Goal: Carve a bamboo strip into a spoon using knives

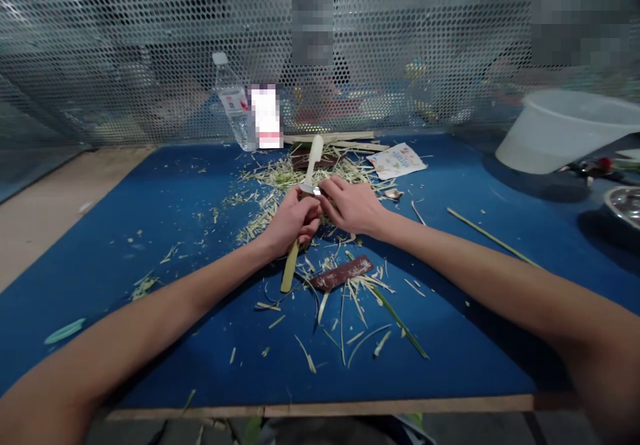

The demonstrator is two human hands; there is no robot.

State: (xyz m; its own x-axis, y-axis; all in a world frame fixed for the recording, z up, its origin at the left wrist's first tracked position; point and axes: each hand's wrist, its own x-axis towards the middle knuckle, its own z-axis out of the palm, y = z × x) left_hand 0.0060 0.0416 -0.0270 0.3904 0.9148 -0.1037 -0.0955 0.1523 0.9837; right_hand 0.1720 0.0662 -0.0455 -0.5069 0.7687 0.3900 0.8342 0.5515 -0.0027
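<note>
A long bamboo strip [290,268] slants away from me, its near part yellow-green. Its far end [315,151] is pale, peeled and shaped wider, with a notch. My left hand [296,221] is closed round the middle of the strip. Beside it, my right hand [354,205] is closed, its fingertips at the strip. Between both hands shows a small shiny metal piece [317,191], mostly hidden by fingers. A heap of pale shavings [267,208] lies under and around the hands. Nearer me lies a dark red-brown flat piece [343,273] dusted with pale powder.
On the blue mat [200,358] a water bottle [234,108] leans by a lit phone [267,118]. A printed packet [397,161], thin green stick [490,236], teal piece [65,331], white tub [555,131] and metal bowl [625,201] surround it. Perforated metal [175,18] walls the back.
</note>
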